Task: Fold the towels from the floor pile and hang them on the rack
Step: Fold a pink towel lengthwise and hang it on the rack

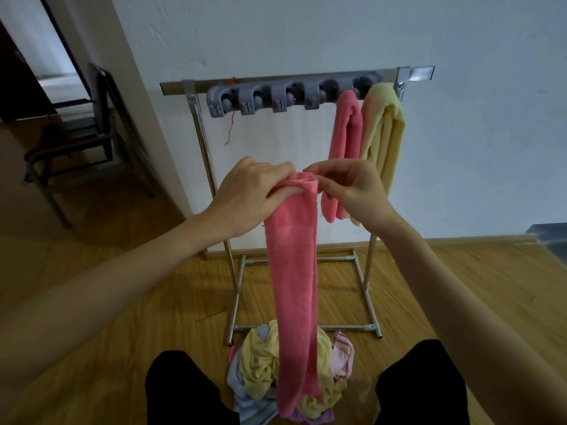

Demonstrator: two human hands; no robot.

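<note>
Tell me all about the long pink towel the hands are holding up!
The long pink terry-cloth towel is folded into a narrow strip and hangs straight down. The left hand grips its bunched top and the right hand pinches the top edge. Its lower end reaches the pile of crumpled towels on the wooden floor.

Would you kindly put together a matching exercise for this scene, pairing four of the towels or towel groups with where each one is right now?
Things:
1. long pink towel
2. yellow towel
3. folded pink towel
4. mixed towel pile

Places:
A. on the floor, at the rack's foot
B. hanging at the rack's far right end
C. held up by the left hand and right hand
D. hanging on the rack, just left of the yellow one

Pairs: 1-C, 2-B, 3-D, 4-A
</note>
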